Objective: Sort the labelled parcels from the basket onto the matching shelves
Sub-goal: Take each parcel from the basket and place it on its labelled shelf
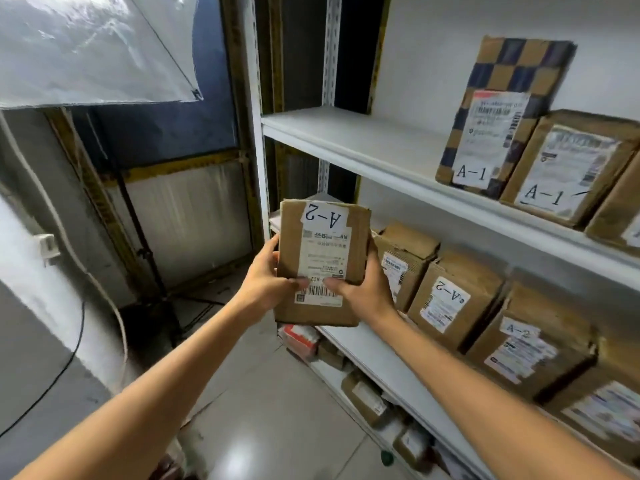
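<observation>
a-2 parcel held up in front of the shelves

- a-2 parcel [322, 261]: brown cardboard, dead centre of view, off any surface, its "a-2" tag upside down at its 12 o'clock end.
- left hand [266, 278] grips its 9 o'clock edge, thumb laid across the front by the barcode; other fingers wrap behind, mostly hidden.
- right hand [363, 289] grips the 3 o'clock edge the same way, thumb on the front.
- upper shelf [363, 140], 1 to 2 o'clock: checked box [498, 116] and plain box [568, 168], touching, both marked "a-1".
- middle shelf [381, 358], 3 to 4 o'clock: row of brown boxes [453, 299], two readable as "a-2"; the nearest sits just behind the right hand.
- more parcels [363, 396] lower down, 5 o'clock; labels unreadable.
- translucent sheet [97, 46] at 10 o'clock.
</observation>
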Available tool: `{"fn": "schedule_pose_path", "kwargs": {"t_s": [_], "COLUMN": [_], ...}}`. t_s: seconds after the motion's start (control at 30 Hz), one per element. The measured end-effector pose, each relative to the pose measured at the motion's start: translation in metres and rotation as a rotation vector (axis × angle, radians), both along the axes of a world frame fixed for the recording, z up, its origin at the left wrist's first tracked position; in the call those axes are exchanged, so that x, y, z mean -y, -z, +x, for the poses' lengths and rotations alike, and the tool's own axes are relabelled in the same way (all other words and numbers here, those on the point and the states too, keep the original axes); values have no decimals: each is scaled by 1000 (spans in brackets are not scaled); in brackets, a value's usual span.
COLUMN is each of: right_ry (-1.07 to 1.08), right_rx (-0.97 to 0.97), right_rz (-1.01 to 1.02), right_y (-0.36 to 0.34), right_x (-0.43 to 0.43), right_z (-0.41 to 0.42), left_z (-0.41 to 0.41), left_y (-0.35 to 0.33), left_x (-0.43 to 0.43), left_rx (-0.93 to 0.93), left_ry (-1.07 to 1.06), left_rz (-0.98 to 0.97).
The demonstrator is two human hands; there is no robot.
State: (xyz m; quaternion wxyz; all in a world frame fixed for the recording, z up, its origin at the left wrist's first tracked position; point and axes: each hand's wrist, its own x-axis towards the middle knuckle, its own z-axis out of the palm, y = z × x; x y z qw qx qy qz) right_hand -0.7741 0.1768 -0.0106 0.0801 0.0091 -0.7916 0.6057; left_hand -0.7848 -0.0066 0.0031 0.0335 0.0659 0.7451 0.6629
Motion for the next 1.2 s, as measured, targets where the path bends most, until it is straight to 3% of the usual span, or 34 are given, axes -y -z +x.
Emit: {"fn": "schedule_pose_path", "kwargs": {"t_s": [0.4, 0.7, 1.03, 1.2], "right_ry": [26, 130, 288, 419], "right_rx": [108, 199, 263, 264], "right_rz": [-123, -198, -110, -111], "right_y": [47, 76, 81, 76], "right_x": [18, 28, 62, 69], "right_z": [-161, -222, -283, -319], "left_z": [-172, -262, -359, -401], "left_y": [25, 49, 68, 74], "left_x": [5, 12, 32, 34], "left_rx": [162, 227, 344, 303], "left_ry": [-21, 94, 252, 280], "left_rz": [-147, -224, -125, -85]}}
